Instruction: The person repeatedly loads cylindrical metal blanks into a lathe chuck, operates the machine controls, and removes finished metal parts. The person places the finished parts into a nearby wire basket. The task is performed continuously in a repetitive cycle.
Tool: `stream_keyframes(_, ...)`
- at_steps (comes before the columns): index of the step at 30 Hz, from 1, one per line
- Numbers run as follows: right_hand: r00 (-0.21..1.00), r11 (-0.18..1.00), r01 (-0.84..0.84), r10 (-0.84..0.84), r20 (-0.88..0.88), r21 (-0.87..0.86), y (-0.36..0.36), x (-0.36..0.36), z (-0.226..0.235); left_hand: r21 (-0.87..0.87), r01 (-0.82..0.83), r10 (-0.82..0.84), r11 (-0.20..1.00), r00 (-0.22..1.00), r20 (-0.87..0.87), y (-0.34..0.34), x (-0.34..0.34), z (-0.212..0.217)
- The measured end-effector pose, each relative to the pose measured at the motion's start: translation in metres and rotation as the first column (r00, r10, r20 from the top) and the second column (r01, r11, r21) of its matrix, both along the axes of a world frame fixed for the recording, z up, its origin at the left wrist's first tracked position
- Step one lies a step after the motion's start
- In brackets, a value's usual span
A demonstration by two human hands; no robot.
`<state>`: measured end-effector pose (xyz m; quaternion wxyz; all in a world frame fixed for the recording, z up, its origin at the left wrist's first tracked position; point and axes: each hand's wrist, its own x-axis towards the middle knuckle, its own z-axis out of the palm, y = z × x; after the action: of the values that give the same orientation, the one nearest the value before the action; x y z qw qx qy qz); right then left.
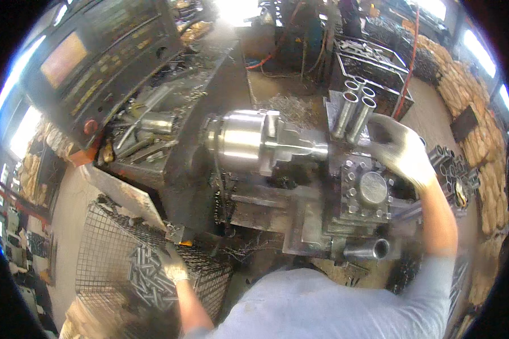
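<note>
My right hand (404, 151), in a pale work glove, is beside the upright metal tubes (356, 116) standing on the lathe's tool carriage. Its fingers look apart with a gap between them, though motion blurs them. Left of it, a shiny lathe chuck (240, 135) has a bright cylindrical end (316, 148) projecting from its jaws. Low on the left, my gloved left hand (174, 265) hangs over the edge of a wire basket (110, 248) holding several small metal pieces (148, 277). The left fingers are blurred against the machine's dark lower corner, and what they touch is hidden.
A bolted tool post (373, 187) and a horizontal tube (367, 248) sit close to my body. More tubes (449, 166) stand beyond my right forearm. A slanted metal plate (124, 192) juts above the basket. A dark bin of metal parts (373, 53) stands behind.
</note>
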<state>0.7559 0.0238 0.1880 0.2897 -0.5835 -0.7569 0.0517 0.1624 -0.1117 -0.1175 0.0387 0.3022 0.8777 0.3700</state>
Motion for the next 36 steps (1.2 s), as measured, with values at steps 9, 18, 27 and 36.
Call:
stream_keyframes(9,0.587,0.784,0.619,-0.503,-0.635,-0.049,-0.194,0.059,-0.073,0.002,0.496,-0.349,0.868,0.612,-0.71,0.205,0.019,0.303)
stream_keyframes(18,0.654,0.746,0.666,-0.603,-0.458,-0.032,-0.262,0.106,-0.099,0.144,0.507,-0.251,0.85,0.63,-0.735,0.23,0.043,0.331)
stream_keyframes(27,0.878,0.879,0.445,-0.39,-0.276,0.172,-0.15,0.171,-0.159,-0.174,0.712,-0.681,0.68,0.701,0.21,-0.12,0.186,-0.024)
stream_keyframes(36,0.947,0.826,0.314,-0.307,-0.093,0.468,-0.138,0.11,-0.08,-0.855,0.277,0.205,0.438,0.895,0.395,-0.562,0.083,-0.279)
